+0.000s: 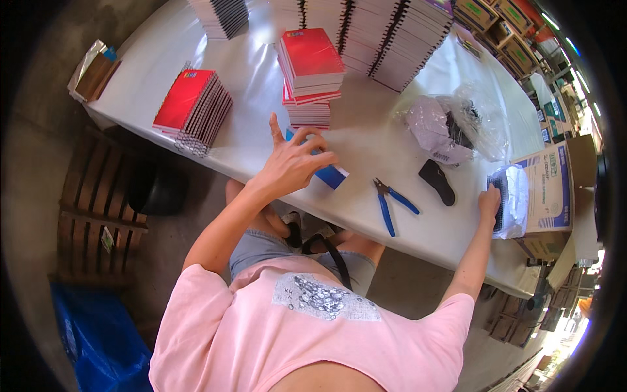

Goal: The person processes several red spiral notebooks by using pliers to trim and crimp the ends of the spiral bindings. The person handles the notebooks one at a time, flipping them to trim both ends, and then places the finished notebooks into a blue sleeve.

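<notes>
My left hand [297, 160] hovers over or rests on a blue booklet or card [332, 176] at the table's near edge, its fingers spread and partly bent. The palm hides most of that blue piece. Far to the right, my right hand [489, 201] has its fingers closed at a bundle of dark wire binding coils [499, 208] in a clear plastic bag [516, 199]; the fingertips are partly hidden. Between the hands lie blue-handled cutting pliers [390, 202], jaws toward the far side, and a black sole-shaped pad [436, 183].
Red-covered book blocks [312, 55] are stacked beyond my left hand. A pile of coil-bound red notebooks [194, 108] stands left. Tall spiral-bound stacks [392, 42] rise at the back. An opened plastic bag of coils [450, 127] and a cardboard box [548, 189] lie right.
</notes>
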Tool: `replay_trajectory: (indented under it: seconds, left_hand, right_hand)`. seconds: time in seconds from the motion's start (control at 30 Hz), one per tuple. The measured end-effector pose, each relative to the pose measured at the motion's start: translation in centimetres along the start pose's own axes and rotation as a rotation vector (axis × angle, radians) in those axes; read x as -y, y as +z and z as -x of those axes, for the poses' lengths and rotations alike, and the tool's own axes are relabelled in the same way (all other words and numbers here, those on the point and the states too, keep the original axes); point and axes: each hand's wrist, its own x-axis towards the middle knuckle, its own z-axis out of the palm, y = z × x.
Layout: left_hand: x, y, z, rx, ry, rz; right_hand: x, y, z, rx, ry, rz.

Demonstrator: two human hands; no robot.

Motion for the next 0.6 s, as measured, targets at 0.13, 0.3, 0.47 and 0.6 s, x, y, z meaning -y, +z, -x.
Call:
replay_trajectory:
  seconds: [0.13, 0.3, 0.47, 0.6]
  left_hand:
    - [-0.9, 2.0, 0.4, -0.233, -0.035, 0.025]
    - [-1.5, 4.4, -0.5, -0.535, -0.126, 0.082]
    - [-2.1, 4.0, -1.0, -0.677, -0.032, -0.023]
    - [-2.0, 4.4, -1.3, -0.635, -0.064, 0.048]
  right_hand:
    - [-0.5, -2.6, -0.8, -0.003, -0.097, -0.127]
    - [1.6, -3.3, 0.3, 0.126, 0.133, -0.258]
    - [-1.8, -2.6, 0.1, -0.076, -0.051, -0.208]
    - [-2.0, -3.7, 0.1, -0.227, -0.105, -0.185]
